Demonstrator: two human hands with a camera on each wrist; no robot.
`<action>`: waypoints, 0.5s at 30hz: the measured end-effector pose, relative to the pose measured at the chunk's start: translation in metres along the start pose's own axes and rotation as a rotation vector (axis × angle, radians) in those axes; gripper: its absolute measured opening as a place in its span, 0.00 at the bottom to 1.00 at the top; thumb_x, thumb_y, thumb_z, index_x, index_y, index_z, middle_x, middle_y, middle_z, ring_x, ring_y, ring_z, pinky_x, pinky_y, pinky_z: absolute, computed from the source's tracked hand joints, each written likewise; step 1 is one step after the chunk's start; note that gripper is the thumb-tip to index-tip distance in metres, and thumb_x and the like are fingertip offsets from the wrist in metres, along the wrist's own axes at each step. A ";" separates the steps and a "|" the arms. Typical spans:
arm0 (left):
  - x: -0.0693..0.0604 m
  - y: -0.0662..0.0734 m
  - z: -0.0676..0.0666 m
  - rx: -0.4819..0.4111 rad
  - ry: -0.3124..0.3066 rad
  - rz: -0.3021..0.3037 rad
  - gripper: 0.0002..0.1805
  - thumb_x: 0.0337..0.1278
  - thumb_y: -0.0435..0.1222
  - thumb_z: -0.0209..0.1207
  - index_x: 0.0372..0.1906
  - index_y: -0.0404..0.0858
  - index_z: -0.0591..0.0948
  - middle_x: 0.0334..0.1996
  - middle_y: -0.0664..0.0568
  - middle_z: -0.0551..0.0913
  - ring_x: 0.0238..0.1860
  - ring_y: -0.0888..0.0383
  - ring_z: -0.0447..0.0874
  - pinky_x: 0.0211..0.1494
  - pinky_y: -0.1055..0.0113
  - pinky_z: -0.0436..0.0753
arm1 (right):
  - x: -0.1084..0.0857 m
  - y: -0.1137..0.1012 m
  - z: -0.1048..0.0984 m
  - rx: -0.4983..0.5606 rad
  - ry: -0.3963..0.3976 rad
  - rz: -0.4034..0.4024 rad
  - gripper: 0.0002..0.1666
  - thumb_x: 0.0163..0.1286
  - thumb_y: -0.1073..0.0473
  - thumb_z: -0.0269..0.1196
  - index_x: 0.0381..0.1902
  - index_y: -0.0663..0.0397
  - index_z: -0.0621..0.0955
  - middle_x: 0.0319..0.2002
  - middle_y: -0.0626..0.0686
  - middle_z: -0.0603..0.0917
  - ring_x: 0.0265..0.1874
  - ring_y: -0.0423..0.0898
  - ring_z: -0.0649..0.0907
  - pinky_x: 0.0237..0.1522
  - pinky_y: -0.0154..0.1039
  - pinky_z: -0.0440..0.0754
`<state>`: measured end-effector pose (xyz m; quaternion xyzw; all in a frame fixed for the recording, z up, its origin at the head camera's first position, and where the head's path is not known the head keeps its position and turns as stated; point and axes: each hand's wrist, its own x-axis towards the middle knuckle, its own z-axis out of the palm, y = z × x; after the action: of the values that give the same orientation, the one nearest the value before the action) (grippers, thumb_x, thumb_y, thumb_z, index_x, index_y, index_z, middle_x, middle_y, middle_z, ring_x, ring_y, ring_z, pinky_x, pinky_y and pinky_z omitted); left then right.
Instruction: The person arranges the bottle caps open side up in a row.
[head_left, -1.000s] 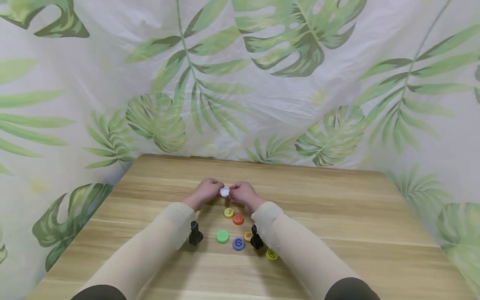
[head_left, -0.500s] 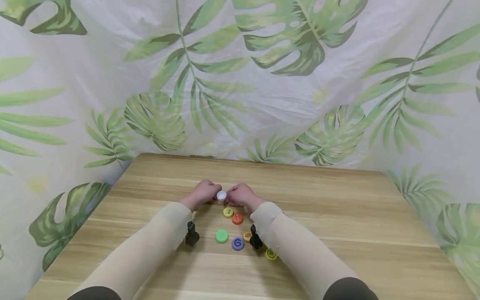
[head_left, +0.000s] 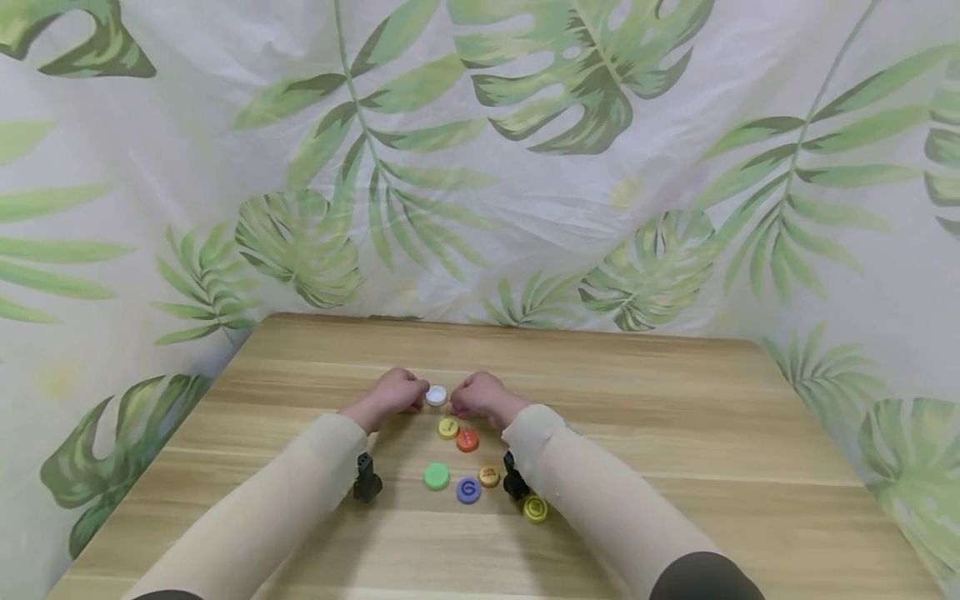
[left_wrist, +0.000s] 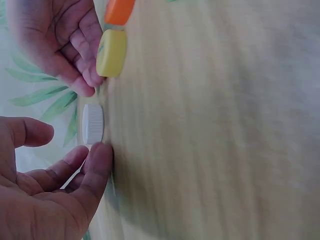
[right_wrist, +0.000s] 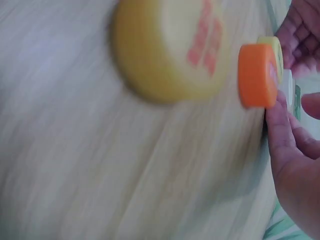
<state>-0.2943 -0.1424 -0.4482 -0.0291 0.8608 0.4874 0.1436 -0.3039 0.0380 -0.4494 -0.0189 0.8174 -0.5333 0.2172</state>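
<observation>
A white ribbed bottle cap lies on the table between both hands. My left hand is just left of it; in the left wrist view, its fingertips are at the cap's edge, whether touching I cannot tell, and the thumb stands apart. On the other side is my right hand, fingers loosely bent and holding nothing, with a gap to the white cap in the head view. Nearer to me lie a yellow cap and an orange-red cap, side by side.
Closer still are a green cap, a purple cap, an amber cap with red print and a yellow cap with a ring pattern. Behind the wooden table hangs a leaf-patterned cloth.
The white cap, earlier held between both hands, now lies on the table. My left hand has drawn away leftward and the fingers of both hands have let go.
</observation>
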 end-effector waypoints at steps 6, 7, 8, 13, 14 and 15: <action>-0.022 -0.001 0.005 -0.025 -0.122 0.013 0.06 0.66 0.28 0.54 0.38 0.27 0.78 0.32 0.42 0.83 0.33 0.54 0.82 0.41 0.63 0.86 | -0.006 0.004 -0.012 -0.181 -0.078 -0.037 0.07 0.64 0.71 0.64 0.37 0.67 0.87 0.29 0.53 0.87 0.28 0.42 0.83 0.35 0.32 0.84; -0.025 0.000 0.007 -0.025 -0.145 0.018 0.05 0.66 0.27 0.55 0.38 0.27 0.78 0.32 0.42 0.84 0.33 0.54 0.83 0.41 0.64 0.86 | -0.007 0.004 -0.014 -0.215 -0.091 -0.039 0.06 0.64 0.69 0.64 0.36 0.66 0.88 0.28 0.51 0.86 0.27 0.42 0.82 0.34 0.31 0.82; -0.028 0.001 0.008 -0.016 -0.165 0.027 0.04 0.64 0.27 0.55 0.39 0.27 0.78 0.32 0.42 0.84 0.33 0.54 0.84 0.41 0.64 0.86 | -0.008 0.004 -0.015 -0.241 -0.103 -0.043 0.06 0.65 0.69 0.65 0.36 0.65 0.88 0.27 0.50 0.86 0.26 0.41 0.82 0.33 0.31 0.81; -0.036 0.004 0.020 0.047 -0.173 0.063 0.09 0.53 0.24 0.63 0.41 0.28 0.79 0.35 0.44 0.83 0.34 0.55 0.82 0.39 0.66 0.85 | -0.013 0.005 -0.015 -0.316 -0.168 -0.080 0.08 0.61 0.70 0.68 0.40 0.66 0.87 0.29 0.50 0.86 0.27 0.39 0.80 0.33 0.30 0.80; -0.035 0.004 0.022 0.067 -0.163 0.071 0.11 0.50 0.24 0.64 0.41 0.28 0.79 0.35 0.45 0.82 0.34 0.55 0.81 0.38 0.66 0.83 | -0.014 0.006 -0.014 -0.322 -0.175 -0.090 0.10 0.60 0.71 0.68 0.41 0.66 0.86 0.30 0.50 0.85 0.28 0.39 0.80 0.33 0.30 0.80; -0.034 0.003 0.024 0.079 -0.152 0.072 0.12 0.48 0.23 0.65 0.40 0.28 0.79 0.35 0.45 0.81 0.35 0.55 0.80 0.37 0.67 0.82 | -0.014 0.007 -0.013 -0.333 -0.178 -0.100 0.11 0.59 0.71 0.69 0.42 0.66 0.86 0.30 0.50 0.85 0.28 0.39 0.80 0.34 0.30 0.80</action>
<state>-0.2570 -0.1233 -0.4475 0.0446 0.8663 0.4590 0.1918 -0.2947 0.0558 -0.4460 -0.1422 0.8700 -0.3971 0.2555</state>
